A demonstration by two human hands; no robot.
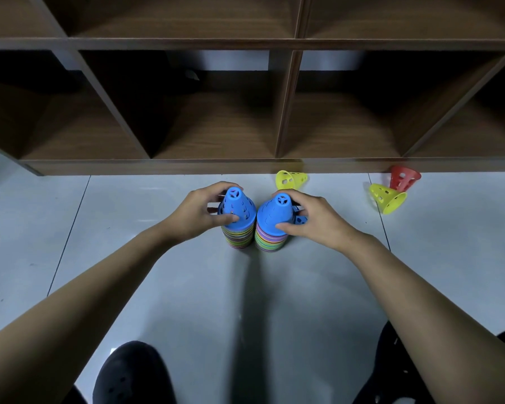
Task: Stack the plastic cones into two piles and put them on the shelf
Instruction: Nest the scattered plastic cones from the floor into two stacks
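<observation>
Two piles of stacked plastic cones stand side by side on the grey floor, each topped by a blue cone over many coloured rims. My left hand [200, 209] grips the left pile [236, 220] around its blue top cone. The right pile [273, 221] is gripped the same way by my right hand [309, 218]. Three loose cones lie on their sides near the shelf: a yellow cone [290, 179] just behind the piles, another yellow cone [387, 198] and a red cone [403, 177] to the right. The brown wooden shelf [245, 166] stands right behind.
The shelf has several open cubbies at floor level and a row above. A dark object lies deep in the middle-left cubby. My black shoes [131, 374] are at the bottom of the view on the tiled floor [216, 301].
</observation>
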